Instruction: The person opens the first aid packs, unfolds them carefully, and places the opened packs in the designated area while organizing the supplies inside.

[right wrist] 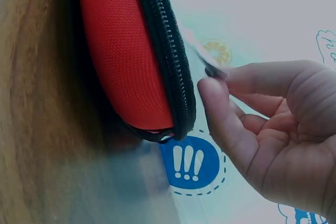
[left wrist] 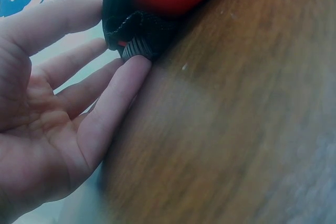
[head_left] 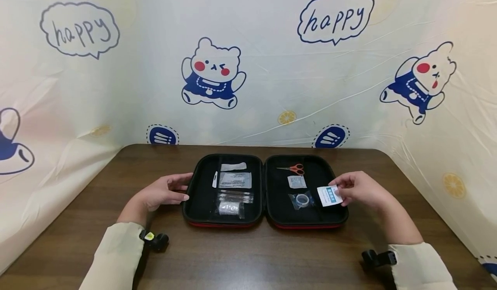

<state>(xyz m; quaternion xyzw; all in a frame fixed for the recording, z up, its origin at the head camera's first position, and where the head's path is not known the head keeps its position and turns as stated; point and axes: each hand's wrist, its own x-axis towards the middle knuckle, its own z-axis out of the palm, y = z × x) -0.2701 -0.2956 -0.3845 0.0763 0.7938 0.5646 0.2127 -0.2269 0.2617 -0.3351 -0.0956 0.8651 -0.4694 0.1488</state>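
A black-lined zip case [head_left: 269, 221] with a red outside lies unfolded on the table. My right hand [head_left: 359, 189] pinches a small white packet with blue print [head_left: 327, 196] between thumb and fingers, over the case's right half. In the right wrist view, the packet [right wrist: 202, 53] appears edge-on beside the zipped rim. At the left half's outer edge, my left hand [head_left: 165, 191] rests its extended fingers and thumb against the side. The left wrist view shows the thumb [left wrist: 134, 74] right at the zip edge. Orange-handled scissors [head_left: 297, 169], a white packet [head_left: 297, 181] and a bagged tape roll [head_left: 302, 200] lie in the right half.
Inside the left half are a wrapped white strip [head_left: 234, 167], a clear-and-white packet [head_left: 235, 180], thin wrapped sticks [head_left: 234, 196] and a bagged white roll [head_left: 229, 208]. The brown wooden table [head_left: 233, 260] ends at a printed curtain [head_left: 252, 65] behind.
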